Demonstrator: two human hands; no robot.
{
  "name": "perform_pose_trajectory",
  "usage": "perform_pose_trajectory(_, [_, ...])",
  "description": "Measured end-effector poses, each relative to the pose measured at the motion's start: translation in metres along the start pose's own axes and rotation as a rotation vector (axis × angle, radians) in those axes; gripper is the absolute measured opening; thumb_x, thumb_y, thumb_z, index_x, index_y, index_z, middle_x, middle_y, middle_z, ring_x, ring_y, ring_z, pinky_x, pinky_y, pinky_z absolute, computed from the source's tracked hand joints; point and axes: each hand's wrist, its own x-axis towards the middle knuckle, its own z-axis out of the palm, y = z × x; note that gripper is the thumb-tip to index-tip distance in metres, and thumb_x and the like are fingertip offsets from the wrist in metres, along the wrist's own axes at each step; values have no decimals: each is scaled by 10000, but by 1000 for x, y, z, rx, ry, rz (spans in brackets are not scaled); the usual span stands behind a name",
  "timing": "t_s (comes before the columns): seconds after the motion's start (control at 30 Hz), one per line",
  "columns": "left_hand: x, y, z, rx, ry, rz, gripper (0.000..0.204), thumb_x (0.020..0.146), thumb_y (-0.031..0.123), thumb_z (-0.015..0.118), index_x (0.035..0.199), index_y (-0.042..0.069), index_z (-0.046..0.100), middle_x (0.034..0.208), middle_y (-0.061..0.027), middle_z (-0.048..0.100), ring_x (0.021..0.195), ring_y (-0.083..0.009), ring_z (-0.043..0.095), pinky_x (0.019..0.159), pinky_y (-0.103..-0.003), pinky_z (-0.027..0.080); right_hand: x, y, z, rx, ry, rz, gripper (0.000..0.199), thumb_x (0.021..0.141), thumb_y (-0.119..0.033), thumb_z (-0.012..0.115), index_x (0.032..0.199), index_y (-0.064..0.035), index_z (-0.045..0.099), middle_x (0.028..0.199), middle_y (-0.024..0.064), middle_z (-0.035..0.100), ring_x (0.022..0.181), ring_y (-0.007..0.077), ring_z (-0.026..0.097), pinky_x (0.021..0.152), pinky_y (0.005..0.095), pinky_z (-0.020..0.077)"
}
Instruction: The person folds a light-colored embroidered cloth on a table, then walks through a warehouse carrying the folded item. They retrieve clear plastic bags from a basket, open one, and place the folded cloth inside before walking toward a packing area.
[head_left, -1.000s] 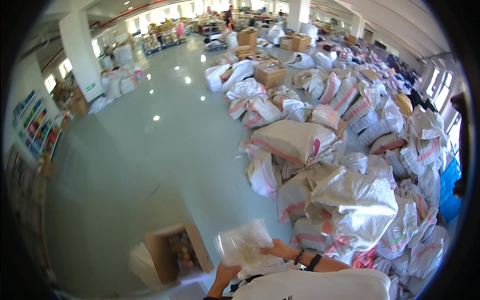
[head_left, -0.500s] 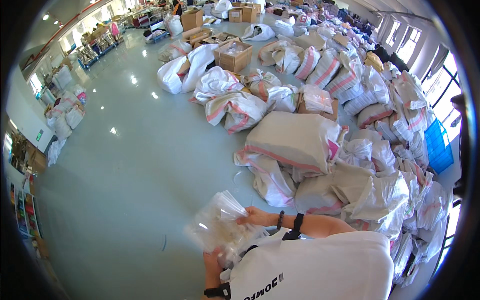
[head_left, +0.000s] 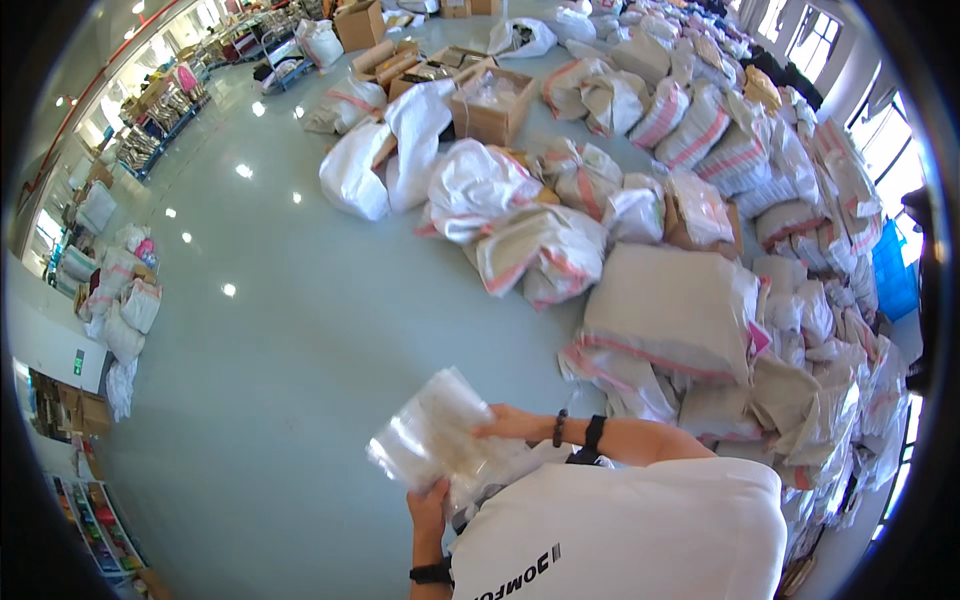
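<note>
A stack of clear plastic bags is spread out in front of my body, above the floor, its shiny film catching the light. My right hand grips the stack along its right side, with the thumb lying over the film. At the lower edge, my left hand is closed on the same bags, its fingertips partly covered by the film. Some crumpled film lies between the hands and my white shirt.
A large stuffed white sack with a pink stripe lies to the right, among heaps of similar sacks. Ahead are more sacks and an open cardboard box. Grey shiny floor stretches left toward shelves and carts.
The view has turned left, so the sacks sit further right. Both hands still hold the bags, and the stack's loose upper edges look less fanned out.
</note>
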Motion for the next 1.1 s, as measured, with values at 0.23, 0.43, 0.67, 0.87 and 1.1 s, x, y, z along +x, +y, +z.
perform_pose_trajectory(0.23, [198, 161, -52, -59, 48, 82, 319, 804, -3, 708, 1110, -28, 622, 988, -80, 673, 873, -196, 641, 787, -322, 529, 251, -152, -24, -361, -17, -61, 524, 892, -390, 702, 1247, -18, 601, 1106, 50, 654, 1025, 138, 563, 907, 321, 465])
perform_pose_trajectory(0.43, [424, 304, -95, -140, -175, -70, 391, 811, 50, 725, 1172, -31, 598, 1034, -102, 674, 861, -220, 656, 777, -357, 551, 443, -269, -60, -201, 149, 86, 430, 894, -286, 707, 1216, -13, 623, 1078, 45, 657, 993, 150, 581, 861, 306, 480])
perform_pose_trajectory(0.67, [645, 513, -99, 284, -255, 58, 256, 827, 65, 725, 1060, -26, 671, 950, -79, 698, 834, -177, 661, 724, -318, 543, 630, -386, -100, -9, 391, -214, 507, 883, -339, 722, 1257, -20, 599, 1138, 77, 661, 1025, 147, 601, 888, 317, 500])
perform_pose_trajectory(0.87, [845, 630, -129, 340, -231, 10, 172, 829, 87, 724, 987, 29, 689, 853, -33, 677, 683, -130, 620, 611, -271, 504, 832, -486, -138, -109, 525, -93, 534, 902, -404, 687, 1226, 12, 606, 1071, 52, 655, 919, 142, 596, 789, 309, 504])
perform_pose_trajectory(1.1, [1019, 776, -169, -115, -154, -149, 289, 855, 105, 709, 1123, 31, 629, 965, -53, 657, 799, -163, 620, 693, -311, 516, 1060, -683, -180, -289, 228, -64, 475, 919, -425, 658, 1167, -21, 637, 967, 16, 640, 871, 108, 540, 758, 299, 474])
